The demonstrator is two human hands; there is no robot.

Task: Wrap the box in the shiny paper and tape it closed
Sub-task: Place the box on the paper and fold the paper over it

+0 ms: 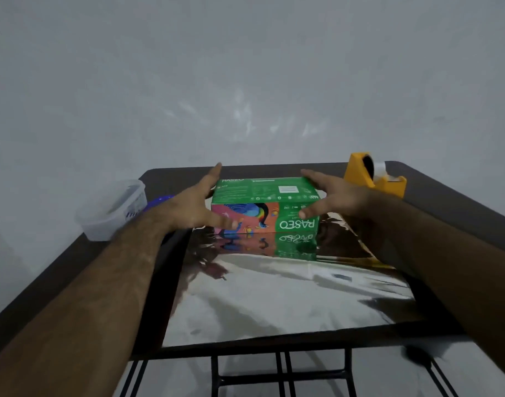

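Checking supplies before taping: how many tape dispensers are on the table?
1. The yellow tape dispenser stands at the table's far right corner, behind the right hand. Nothing shows another, though the arms hide some tabletop.

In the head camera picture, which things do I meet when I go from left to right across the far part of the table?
Clear plastic container → left hand → green box → right hand → yellow tape dispenser.
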